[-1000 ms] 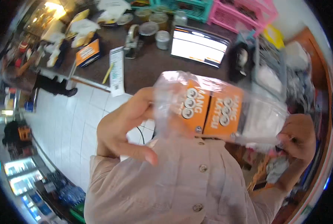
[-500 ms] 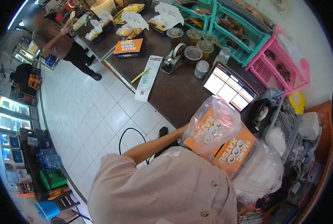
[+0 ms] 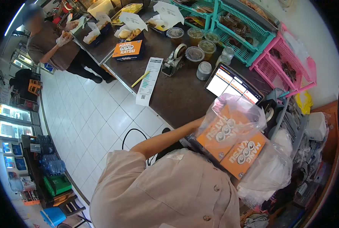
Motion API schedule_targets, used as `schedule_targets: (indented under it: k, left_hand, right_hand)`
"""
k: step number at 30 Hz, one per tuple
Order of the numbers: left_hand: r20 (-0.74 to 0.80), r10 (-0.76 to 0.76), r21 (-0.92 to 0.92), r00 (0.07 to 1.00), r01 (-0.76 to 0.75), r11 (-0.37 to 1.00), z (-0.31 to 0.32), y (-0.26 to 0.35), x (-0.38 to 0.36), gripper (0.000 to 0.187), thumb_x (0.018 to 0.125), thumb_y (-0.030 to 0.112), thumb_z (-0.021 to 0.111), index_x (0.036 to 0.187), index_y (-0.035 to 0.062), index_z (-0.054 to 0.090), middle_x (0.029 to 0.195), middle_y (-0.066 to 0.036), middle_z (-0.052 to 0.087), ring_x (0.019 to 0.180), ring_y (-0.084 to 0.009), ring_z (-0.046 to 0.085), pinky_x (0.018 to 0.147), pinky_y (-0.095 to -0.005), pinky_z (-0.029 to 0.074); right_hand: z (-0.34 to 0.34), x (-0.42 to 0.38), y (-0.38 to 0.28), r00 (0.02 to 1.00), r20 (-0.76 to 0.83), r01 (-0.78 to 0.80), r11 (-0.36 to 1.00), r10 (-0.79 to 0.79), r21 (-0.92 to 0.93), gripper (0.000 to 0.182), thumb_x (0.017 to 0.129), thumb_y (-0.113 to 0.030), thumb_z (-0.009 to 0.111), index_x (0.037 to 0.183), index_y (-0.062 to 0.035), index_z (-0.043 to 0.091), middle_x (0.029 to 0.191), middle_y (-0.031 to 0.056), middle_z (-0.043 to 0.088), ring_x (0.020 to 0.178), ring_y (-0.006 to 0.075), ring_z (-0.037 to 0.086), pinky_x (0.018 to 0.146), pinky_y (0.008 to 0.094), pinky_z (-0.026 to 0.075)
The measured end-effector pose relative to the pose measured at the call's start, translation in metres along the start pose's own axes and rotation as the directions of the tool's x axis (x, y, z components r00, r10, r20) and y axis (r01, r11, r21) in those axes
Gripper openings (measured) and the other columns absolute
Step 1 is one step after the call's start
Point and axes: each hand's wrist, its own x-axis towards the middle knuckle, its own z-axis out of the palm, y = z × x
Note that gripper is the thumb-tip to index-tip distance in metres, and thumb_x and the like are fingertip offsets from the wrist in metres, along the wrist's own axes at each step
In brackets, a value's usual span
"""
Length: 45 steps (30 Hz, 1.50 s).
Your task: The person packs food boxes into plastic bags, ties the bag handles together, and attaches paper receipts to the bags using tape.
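Note:
Two orange takeaway boxes printed "MANG KATSU", an upper box (image 3: 215,138) and a lower box (image 3: 242,155), sit side by side against my body. A clear plastic bag (image 3: 240,110) covers much of the upper box; the lower one shows more plainly. My left hand (image 3: 200,124) is at the bag's left edge, touching the bag or box side, with its fingers hidden behind them. My right hand does not show; the boxes and white plastic bags (image 3: 266,176) fill that side.
On the dark table (image 3: 173,100) are a tablet (image 3: 230,84), a receipt (image 3: 149,81) with a yellow pen (image 3: 140,78), a tape dispenser (image 3: 173,62), lidded cups (image 3: 195,54) and a closed orange box (image 3: 127,50). Baskets (image 3: 245,41) stand behind. A gloved co-worker (image 3: 55,45) stands at far left.
The boxes and bag have shifted right, with my left arm following. The bag has slid upward, uncovering more of the boxes. The co-worker has moved their arms and stance slightly.

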Motion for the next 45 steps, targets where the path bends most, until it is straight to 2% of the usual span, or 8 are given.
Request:
schedule_targets:
  k: [8,14,17,19,21,31,36,45]
  left_hand:
    - [0.268,0.495,0.286,0.827,-0.558,0.779,0.031,0.122,-0.013,0.088,0.077,0.043,0.06,0.132,-0.0102,0.017,0.129,-0.018,0.04,0.122,-0.0259,0.036,0.103,-0.0355,0.025]
    - [0.54,0.24,0.788,0.807,-0.585,0.191,0.13,0.122,-0.032,0.078,0.075,0.031,0.064,0.134,-0.0007,0.025,0.123,-0.018,0.046,0.116,-0.0323,0.042,0.099,-0.0404,0.028]
    - [0.627,-0.21,0.778,0.75,-0.591,0.212,0.117,0.091,0.01,0.051,0.079,0.025,0.06,0.123,0.0043,0.044,0.118,-0.016,0.049,0.111,-0.0333,0.045,0.097,-0.0395,0.03]
    - [0.584,0.318,0.535,0.746,-0.649,0.541,0.115,0.09,-0.005,0.031,0.081,0.02,0.058,0.107,0.0021,0.056,0.107,-0.014,0.053,0.1,-0.0313,0.051,0.091,-0.0375,0.035]
    - [0.53,0.102,0.579,0.842,-0.447,0.681,0.124,0.147,-0.019,0.03,0.08,0.015,0.059,0.108,0.0058,0.056,0.104,-0.013,0.053,0.099,-0.029,0.049,0.088,-0.0362,0.036]
    - [0.796,0.321,0.581,0.514,-0.798,-0.163,0.173,0.156,-0.015,0.037,0.067,0.011,0.062,0.102,0.007,0.052,0.121,-0.016,0.032,0.116,-0.0374,0.031,0.099,-0.0465,0.029]
    - [0.666,0.436,0.711,0.605,-0.692,-0.126,0.118,0.189,-0.02,0.032,0.072,0.003,0.054,0.103,0.0025,0.051,0.108,-0.019,0.047,0.105,-0.0321,0.046,0.091,-0.0361,0.039]
    - [0.297,0.468,0.772,0.833,-0.497,0.395,0.154,0.202,-0.083,0.028,0.081,0.005,0.048,0.109,-0.0002,0.05,0.111,-0.013,0.05,0.098,-0.0207,0.051,0.088,-0.0281,0.036]
  right_hand:
    - [0.019,-0.031,-0.02,0.998,0.037,-0.052,0.989,0.047,0.141,0.035,0.09,-0.035,0.046,0.094,-0.0012,0.055,0.082,0.0017,0.055,0.075,0.0107,0.049,0.068,0.0254,0.041]
    - [0.042,-0.054,-0.046,0.995,0.098,-0.056,0.965,0.031,0.257,0.033,0.092,-0.033,0.045,0.093,-0.0008,0.055,0.082,0.0009,0.054,0.076,0.01,0.047,0.07,0.0246,0.041]
    - [0.059,-0.057,-0.063,0.99,0.144,-0.047,0.948,0.001,0.316,0.033,0.092,-0.031,0.044,0.093,-0.0006,0.055,0.082,0.0005,0.054,0.076,0.0096,0.047,0.071,0.0242,0.041]
    - [0.061,-0.057,-0.067,0.981,0.192,-0.061,0.932,-0.009,0.358,0.032,0.093,-0.031,0.044,0.093,-0.0005,0.055,0.082,0.0003,0.054,0.076,0.0094,0.046,0.071,0.024,0.041]
    - [0.054,-0.066,-0.058,0.96,0.27,-0.045,0.913,-0.072,0.405,0.031,0.094,-0.029,0.042,0.098,-0.0001,0.054,0.087,0.0018,0.053,0.082,0.0104,0.048,0.075,0.0245,0.041]
    - [0.117,-0.054,-0.072,0.844,0.346,0.303,0.897,-0.409,0.322,0.038,0.093,-0.033,0.041,0.107,0.0012,0.05,0.101,0.0088,0.053,0.095,0.014,0.048,0.083,0.0278,0.039]
    - [0.059,-0.029,-0.103,0.984,0.179,-0.088,0.841,-0.011,0.534,0.047,0.092,-0.044,0.037,0.099,-0.0016,0.055,0.096,0.0119,0.058,0.085,0.0165,0.056,0.078,0.0263,0.042]
    - [-0.072,0.099,0.015,0.943,0.294,-0.011,0.872,-0.154,0.489,0.045,0.089,-0.034,0.045,0.109,0.0058,0.051,0.107,0.0158,0.057,0.099,0.0222,0.056,0.09,0.034,0.042]
